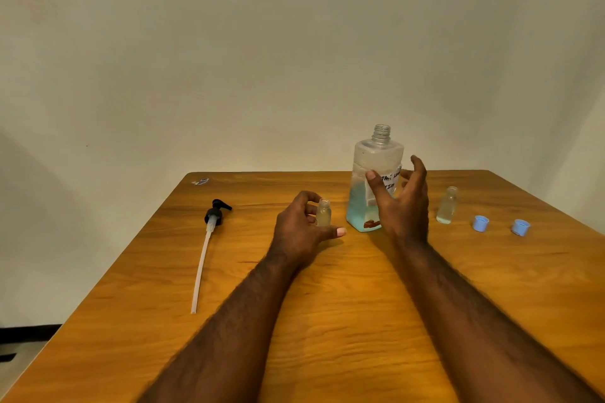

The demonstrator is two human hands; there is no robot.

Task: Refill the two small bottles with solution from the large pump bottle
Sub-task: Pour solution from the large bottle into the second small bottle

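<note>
The large clear bottle (376,173) stands uncapped at mid-table with pale blue solution in its lower part. My right hand (404,206) is spread in front of it and to its right, thumb across the label, fingers apart and straight. One small clear bottle (323,213) stands open just left of the large one. My left hand (299,227) cups it from the left with loosely curled fingers, and the thumb stretches out in front of its base. No firm grip shows. The second small bottle (447,206) stands open to the right, holding clear liquid.
The black pump head with its long white tube (206,239) lies on the wooden table (327,321) at the left. Two blue caps (480,223) (520,227) sit right of the second small bottle. A small scrap (200,181) lies at the far left corner.
</note>
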